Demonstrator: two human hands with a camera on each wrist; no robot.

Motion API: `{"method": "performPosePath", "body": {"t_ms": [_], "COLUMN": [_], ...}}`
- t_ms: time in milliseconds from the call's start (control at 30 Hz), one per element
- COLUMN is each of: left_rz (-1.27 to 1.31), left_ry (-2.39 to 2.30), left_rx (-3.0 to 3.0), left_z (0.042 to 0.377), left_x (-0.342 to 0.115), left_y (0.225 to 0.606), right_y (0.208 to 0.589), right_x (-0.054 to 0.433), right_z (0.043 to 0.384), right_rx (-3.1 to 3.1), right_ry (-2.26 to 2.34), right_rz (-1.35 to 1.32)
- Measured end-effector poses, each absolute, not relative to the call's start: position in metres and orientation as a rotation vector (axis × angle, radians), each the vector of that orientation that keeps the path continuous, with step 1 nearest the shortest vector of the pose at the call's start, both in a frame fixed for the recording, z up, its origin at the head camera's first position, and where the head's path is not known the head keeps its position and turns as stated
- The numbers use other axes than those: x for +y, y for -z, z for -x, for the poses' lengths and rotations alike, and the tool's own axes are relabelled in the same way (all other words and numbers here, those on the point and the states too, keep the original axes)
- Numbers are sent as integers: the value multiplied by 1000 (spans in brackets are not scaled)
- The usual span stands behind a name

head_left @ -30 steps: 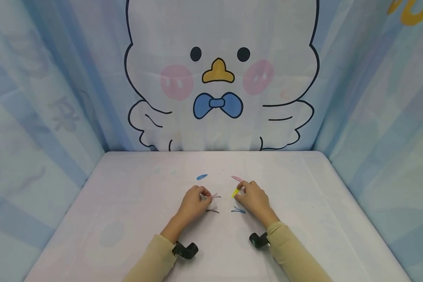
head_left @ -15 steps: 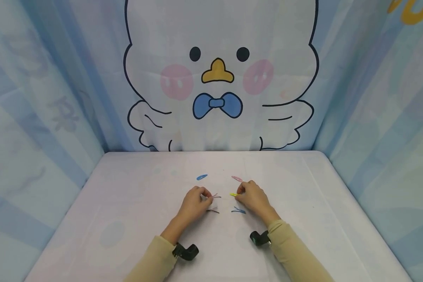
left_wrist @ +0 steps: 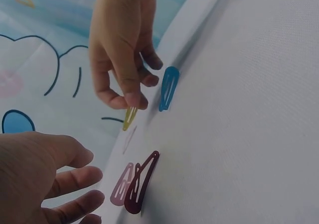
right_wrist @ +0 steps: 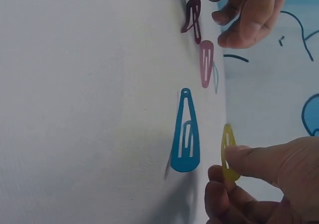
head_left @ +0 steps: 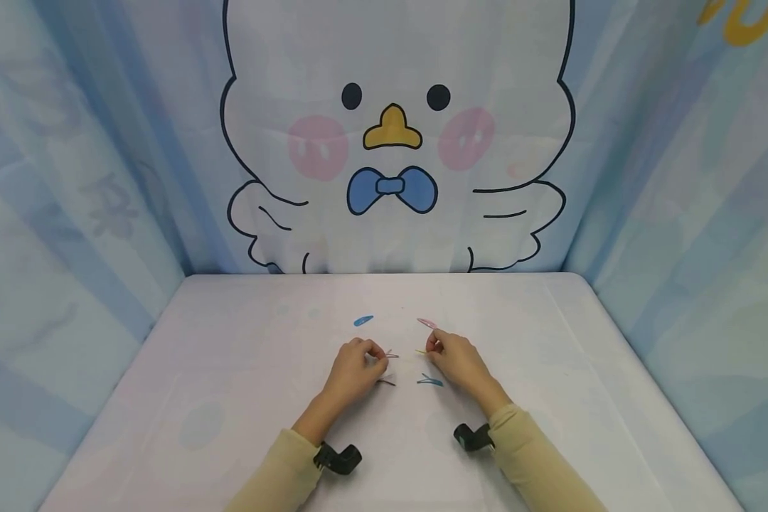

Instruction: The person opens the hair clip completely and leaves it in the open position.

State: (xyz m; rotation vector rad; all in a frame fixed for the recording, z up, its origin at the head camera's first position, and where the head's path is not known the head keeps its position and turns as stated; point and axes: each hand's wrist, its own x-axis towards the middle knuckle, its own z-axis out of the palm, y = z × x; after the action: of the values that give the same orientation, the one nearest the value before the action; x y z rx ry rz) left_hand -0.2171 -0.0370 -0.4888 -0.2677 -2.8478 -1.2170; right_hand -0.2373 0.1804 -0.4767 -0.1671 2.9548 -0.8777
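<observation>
A yellow snap hair clip (right_wrist: 227, 132) is pinched between the thumb and fingers of my right hand (head_left: 459, 361). In the head view only a thin yellow sliver shows at the fingertips. My left hand (head_left: 353, 366) holds nothing; its fingers bend loosely beside a pink hair clip (right_wrist: 206, 59). Closer to me than the pink one is a dark red hair clip (left_wrist: 132, 204), its parts spread apart. A blue hair clip (right_wrist: 185, 165), sprung open, lies on the near side of my right hand.
At the back of the white table (head_left: 243, 427) lie another blue hair clip (head_left: 363, 321) on the left and another pink hair clip (head_left: 426, 323) just beyond my right fingertips. A cartoon-printed curtain (head_left: 397, 235) rises behind the table's far edge.
The yellow hair clip has turned in my right fingers, from slanting with its face showing to level and nearly edge-on. My left hand has stayed about where it was.
</observation>
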Motion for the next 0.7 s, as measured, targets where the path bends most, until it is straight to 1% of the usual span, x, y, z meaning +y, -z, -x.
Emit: {"method": "performPosePath", "body": {"t_ms": [133, 300, 467, 700], "left_rz": [264, 322, 442, 633], "left_ry": [1233, 1302, 1310, 1336], "left_rx": [-2862, -2857, -2829, -2712], "left_z": [218, 218, 213, 202], "left_x": [-36, -35, -33, -27], "left_y": [484, 478, 469, 444], "right_y": [469, 455, 438, 408], "right_x": [178, 175, 174, 171], "right_z": [231, 216, 198, 177], "right_rx": [2949, 2967, 3011, 3076], "right_ry": [910, 939, 1015, 1169], "right_rz": [164, 204, 275, 365]}}
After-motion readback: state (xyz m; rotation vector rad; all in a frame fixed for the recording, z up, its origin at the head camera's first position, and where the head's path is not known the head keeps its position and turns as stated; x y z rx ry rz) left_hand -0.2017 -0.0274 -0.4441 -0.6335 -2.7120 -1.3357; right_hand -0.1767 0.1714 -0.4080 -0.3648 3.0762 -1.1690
